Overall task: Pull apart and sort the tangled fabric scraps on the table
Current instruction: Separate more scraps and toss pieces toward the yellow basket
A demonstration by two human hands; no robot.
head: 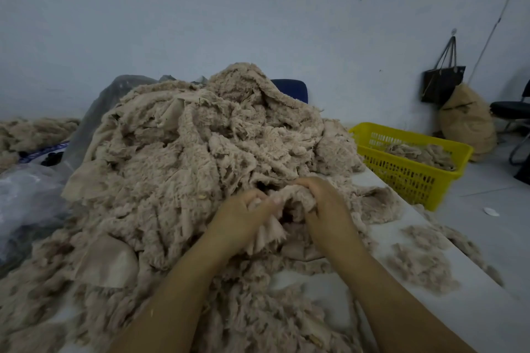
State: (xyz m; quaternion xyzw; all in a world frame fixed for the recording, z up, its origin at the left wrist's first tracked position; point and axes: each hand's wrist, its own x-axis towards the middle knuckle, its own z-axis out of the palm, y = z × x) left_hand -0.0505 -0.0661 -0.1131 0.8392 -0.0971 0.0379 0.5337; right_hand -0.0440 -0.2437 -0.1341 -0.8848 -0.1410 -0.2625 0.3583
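One beige fabric scrap (271, 233) was gripped by both left hand (243, 216) and right hand (325, 205) — fingers curled into it — at the 5 o'clock edge of the scrap heap (186, 157) on the table (473, 312).

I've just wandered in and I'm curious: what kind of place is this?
Probably a textile-waste sorting workshop: a pile of beige fabric scraps sits on the white table, a yellow plastic basket beside it holds loose fluff, and the left hand and right hand grip one scrap.

left hand (242, 216) + right hand (325, 205): 2 hands | scrap heap (186, 152): 1 | yellow basket (410, 173): 1 | black bag (441, 83): 1
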